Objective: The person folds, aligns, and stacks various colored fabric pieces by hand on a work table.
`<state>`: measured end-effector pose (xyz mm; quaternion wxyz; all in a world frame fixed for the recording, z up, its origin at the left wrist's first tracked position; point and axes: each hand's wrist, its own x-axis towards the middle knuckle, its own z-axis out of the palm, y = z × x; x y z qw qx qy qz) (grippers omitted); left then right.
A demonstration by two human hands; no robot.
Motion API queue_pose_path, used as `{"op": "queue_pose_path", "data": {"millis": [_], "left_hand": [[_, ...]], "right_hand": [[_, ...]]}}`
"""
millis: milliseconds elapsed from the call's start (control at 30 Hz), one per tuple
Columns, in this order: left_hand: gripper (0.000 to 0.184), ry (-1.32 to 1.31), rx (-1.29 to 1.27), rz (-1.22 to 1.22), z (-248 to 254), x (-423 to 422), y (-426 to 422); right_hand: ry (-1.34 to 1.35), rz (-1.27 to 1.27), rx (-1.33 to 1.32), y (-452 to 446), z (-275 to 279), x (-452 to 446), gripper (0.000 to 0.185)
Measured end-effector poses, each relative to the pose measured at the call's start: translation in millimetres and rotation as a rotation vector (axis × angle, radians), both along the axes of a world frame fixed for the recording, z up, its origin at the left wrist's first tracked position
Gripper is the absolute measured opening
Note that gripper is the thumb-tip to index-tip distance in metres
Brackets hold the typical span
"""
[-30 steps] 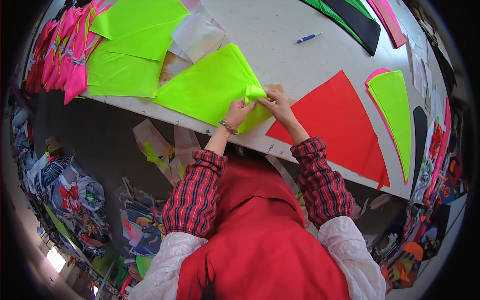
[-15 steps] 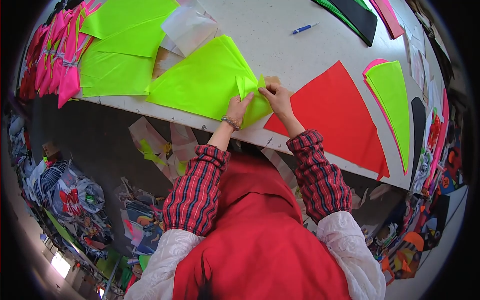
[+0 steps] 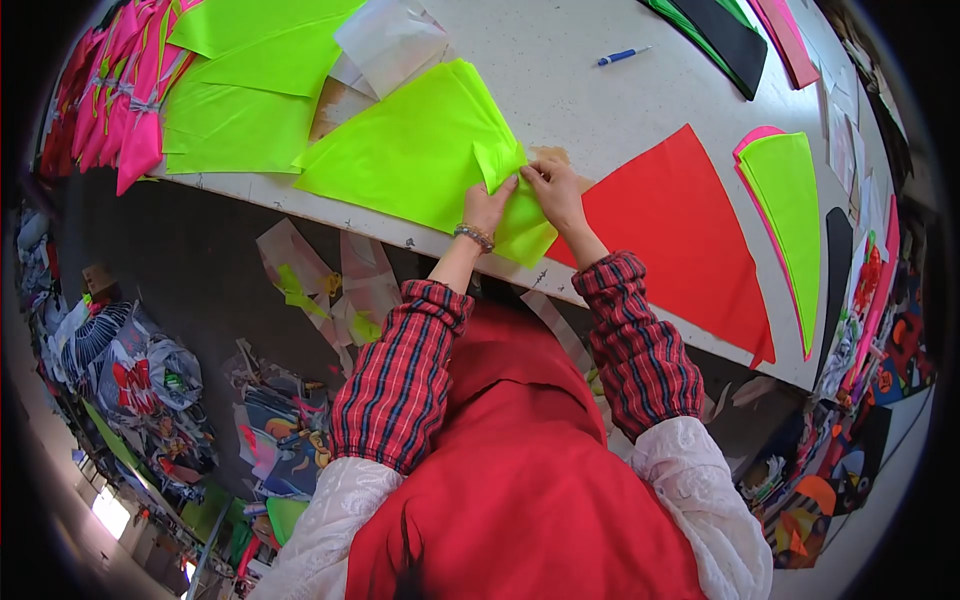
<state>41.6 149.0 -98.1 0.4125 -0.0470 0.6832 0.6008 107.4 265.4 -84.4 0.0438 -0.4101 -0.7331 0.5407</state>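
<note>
A stack of neon yellow-green fabric pieces (image 3: 400, 150) lies at the table's near edge, with its right end lifted and folded in my hands. My left hand (image 3: 487, 207), with a beaded bracelet at the wrist, is closed on the folded fabric, thumb on top. Close beside it, my right hand (image 3: 556, 192) pinches the fabric's right edge between thumb and fingers. Just right of my right hand lies a red fan-shaped fabric piece (image 3: 675, 240), flat on the table.
More yellow-green fabric (image 3: 240, 115) and tied pink bundles (image 3: 140, 110) lie on the left of the white table (image 3: 540, 60). A blue pen (image 3: 622, 57) lies farther back. Green-and-pink pieces (image 3: 788, 220) and a black strip (image 3: 835, 270) are at the right. Scraps (image 3: 130, 370) fill the floor.
My hands have come closer together at the fabric's right end, and the upright flap between them now lies lower. The whole view has shifted slightly.
</note>
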Motion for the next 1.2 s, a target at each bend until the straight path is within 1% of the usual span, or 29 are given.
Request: {"op": "queue_pose_path", "data": {"millis": [100, 133, 267, 300, 433, 467, 600, 633, 767, 800, 933, 967, 1100, 1133, 1200], "left_hand": [[0.025, 0.011, 0.004, -0.003, -8.1, -1.3, -0.5], [0.025, 0.012, 0.005, 0.002, -11.4, -1.3, -1.3], [0.027, 0.029, 0.040, -0.009, -20.5, 0.4, -3.7], [0.027, 0.028, 0.037, -0.010, -21.7, 1.3, -4.2], [0.027, 0.058, 0.022, 0.001, -10.0, 2.0, 0.2], [0.027, 0.058, 0.022, 0.000, -7.8, 2.4, 0.7], [0.027, -0.067, 0.062, 0.067, -1.2, -0.5, 0.6], [0.027, -0.064, 0.065, 0.066, -0.5, -1.0, 1.0], [0.027, -0.008, -0.036, -0.003, 0.1, -1.5, 1.6], [0.027, -0.001, -0.032, -0.003, 0.1, -1.7, 2.4], [0.028, 0.086, -0.034, -0.019, 0.6, 0.3, 3.9], [0.028, 0.093, -0.032, -0.017, 0.5, -1.1, 2.6], [0.028, -0.060, 0.051, 0.066, 0.9, -0.6, 1.2], [0.028, -0.058, 0.052, 0.067, 1.7, -1.4, 1.4], [0.028, -0.035, 0.021, 0.048, 2.9, 0.7, -0.7]], "right_hand": [[0.259, -0.193, -0.060, -7.2, 7.6, 5.3, 0.022], [0.260, -0.188, -0.060, -6.7, 7.6, 2.3, 0.022], [0.008, -0.088, 0.067, -3.1, 4.8, -10.1, 0.021], [0.008, -0.090, 0.064, -3.0, 4.4, -9.9, 0.021], [-0.102, 0.050, 0.073, 1.3, 4.4, -7.8, 0.020], [-0.102, 0.049, 0.072, 1.6, 2.6, -5.8, 0.020], [0.162, -0.040, 0.253, -1.7, -8.8, 1.0, 0.021], [0.165, -0.041, 0.255, -1.7, -4.2, 0.1, 0.021], [0.131, -0.228, -0.113, -1.3, 9.3, -2.1, 0.019], [0.139, -0.228, -0.110, -0.3, 11.1, -4.2, 0.019], [-0.048, 0.064, 0.095, 3.1, 1.3, -7.0, 0.015], [-0.042, 0.065, 0.097, 2.0, 1.5, -7.1, 0.015], [0.265, -0.229, -0.093, -2.6, 7.9, 3.6, 0.022], [0.267, -0.227, -0.093, -1.8, 8.2, 1.7, 0.022], [0.117, -0.137, -0.089, -0.8, 7.1, -1.1, 0.022]]}}
